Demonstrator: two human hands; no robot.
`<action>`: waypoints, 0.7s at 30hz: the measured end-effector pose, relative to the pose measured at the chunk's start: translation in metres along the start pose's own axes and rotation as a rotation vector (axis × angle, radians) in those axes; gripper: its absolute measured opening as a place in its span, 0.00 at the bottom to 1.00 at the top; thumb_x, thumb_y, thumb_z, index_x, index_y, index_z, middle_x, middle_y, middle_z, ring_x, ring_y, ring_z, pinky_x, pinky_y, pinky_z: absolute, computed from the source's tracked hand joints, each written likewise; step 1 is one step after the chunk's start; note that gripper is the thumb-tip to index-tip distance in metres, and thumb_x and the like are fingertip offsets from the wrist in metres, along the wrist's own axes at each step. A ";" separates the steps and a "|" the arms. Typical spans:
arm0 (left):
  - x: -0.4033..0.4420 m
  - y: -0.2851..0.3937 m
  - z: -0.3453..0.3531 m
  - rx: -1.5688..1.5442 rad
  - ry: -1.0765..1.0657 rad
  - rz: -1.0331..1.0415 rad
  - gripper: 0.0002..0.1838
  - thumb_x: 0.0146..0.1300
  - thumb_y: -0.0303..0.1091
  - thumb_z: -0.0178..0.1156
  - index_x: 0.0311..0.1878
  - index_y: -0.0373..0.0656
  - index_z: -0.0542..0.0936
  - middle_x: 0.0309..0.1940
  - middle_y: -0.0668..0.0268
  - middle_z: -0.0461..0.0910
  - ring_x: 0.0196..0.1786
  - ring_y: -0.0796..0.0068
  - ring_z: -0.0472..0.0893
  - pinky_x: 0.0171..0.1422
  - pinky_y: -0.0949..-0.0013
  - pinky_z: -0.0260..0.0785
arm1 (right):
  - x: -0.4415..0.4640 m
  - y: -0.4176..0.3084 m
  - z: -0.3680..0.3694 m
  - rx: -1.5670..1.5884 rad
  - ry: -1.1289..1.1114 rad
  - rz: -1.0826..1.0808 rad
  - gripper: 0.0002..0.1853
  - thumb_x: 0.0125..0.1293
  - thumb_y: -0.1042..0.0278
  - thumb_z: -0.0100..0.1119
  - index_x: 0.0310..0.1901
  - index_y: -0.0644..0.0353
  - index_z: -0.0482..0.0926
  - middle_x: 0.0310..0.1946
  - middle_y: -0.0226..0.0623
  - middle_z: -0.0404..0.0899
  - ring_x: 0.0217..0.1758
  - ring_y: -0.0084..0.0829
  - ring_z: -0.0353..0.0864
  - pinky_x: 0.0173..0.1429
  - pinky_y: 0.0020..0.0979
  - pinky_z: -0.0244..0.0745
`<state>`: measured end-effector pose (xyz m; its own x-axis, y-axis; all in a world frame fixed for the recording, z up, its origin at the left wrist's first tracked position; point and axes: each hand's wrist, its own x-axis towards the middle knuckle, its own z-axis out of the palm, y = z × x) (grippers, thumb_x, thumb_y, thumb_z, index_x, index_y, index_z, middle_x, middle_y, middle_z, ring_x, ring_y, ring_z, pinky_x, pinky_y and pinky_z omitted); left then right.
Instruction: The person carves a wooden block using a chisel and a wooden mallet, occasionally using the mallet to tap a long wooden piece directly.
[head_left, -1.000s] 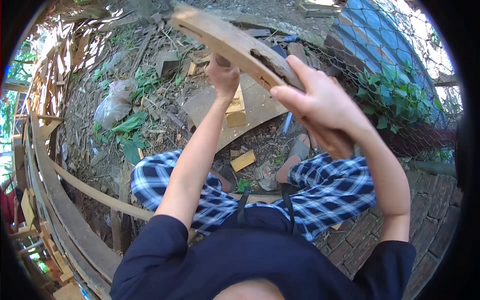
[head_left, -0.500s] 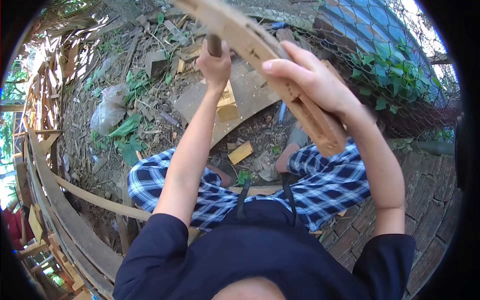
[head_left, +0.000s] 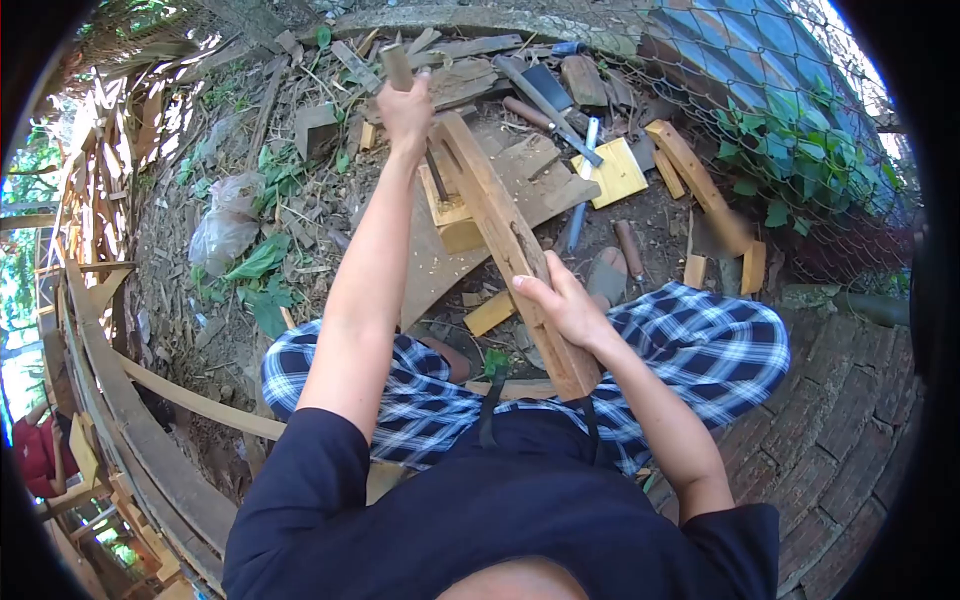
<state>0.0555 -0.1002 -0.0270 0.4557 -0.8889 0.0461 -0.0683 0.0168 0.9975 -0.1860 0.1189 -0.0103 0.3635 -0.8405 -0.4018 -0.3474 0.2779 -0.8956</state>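
My left hand (head_left: 405, 115) is closed around the wooden handle of a chisel (head_left: 397, 68), whose dark narrow blade points down toward a light wooden block (head_left: 462, 236). In my right hand (head_left: 570, 305) is a long wooden beam (head_left: 500, 230) with slots cut in it, the thumb on top and the fingers partly hidden. The beam slants from over the block down to my lap. Under the block lies a flat board (head_left: 425, 280) sprinkled with wood chips.
Beyond the beam lie a square yellow board (head_left: 612, 175), a long grey tool (head_left: 540, 95) and a wooden-handled tool (head_left: 629, 248). A curved wooden piece (head_left: 690, 175) leans near the wire fence (head_left: 800, 110). A plastic bag (head_left: 225, 225) sits left. A person (head_left: 42, 450) is at the far left.
The beam has come down from its raised position and swung toward my lap, together with my right hand. My left hand has shifted slightly up and left with the chisel, whose blade now shows.
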 end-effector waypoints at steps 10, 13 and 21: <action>-0.070 0.027 -0.020 -0.305 -0.139 -0.243 0.12 0.65 0.33 0.65 0.35 0.44 0.69 0.18 0.78 0.65 0.13 0.89 0.59 0.13 0.80 0.46 | 0.005 0.013 0.002 -0.056 -0.024 0.099 0.40 0.65 0.39 0.55 0.64 0.70 0.63 0.54 0.66 0.76 0.61 0.54 0.77 0.66 0.41 0.68; -0.085 0.038 -0.058 -0.266 -0.094 -0.217 0.13 0.64 0.36 0.67 0.37 0.44 0.70 0.17 0.78 0.65 0.13 0.89 0.59 0.14 0.79 0.48 | 0.008 0.015 0.005 -0.036 -0.018 0.066 0.40 0.65 0.39 0.55 0.64 0.69 0.62 0.54 0.65 0.76 0.60 0.55 0.77 0.65 0.42 0.68; -0.163 -0.034 -0.072 1.015 -0.206 -0.044 0.41 0.47 0.58 0.75 0.55 0.35 0.76 0.46 0.45 0.81 0.52 0.49 0.82 0.56 0.54 0.74 | 0.005 0.000 0.005 0.246 0.039 0.071 0.38 0.66 0.43 0.56 0.64 0.72 0.65 0.58 0.58 0.74 0.63 0.42 0.74 0.67 0.35 0.66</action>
<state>0.0471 0.0771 -0.0642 0.3220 -0.9421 -0.0942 -0.8148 -0.3264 0.4792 -0.1800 0.1167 -0.0129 0.3106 -0.8310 -0.4616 -0.1487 0.4371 -0.8870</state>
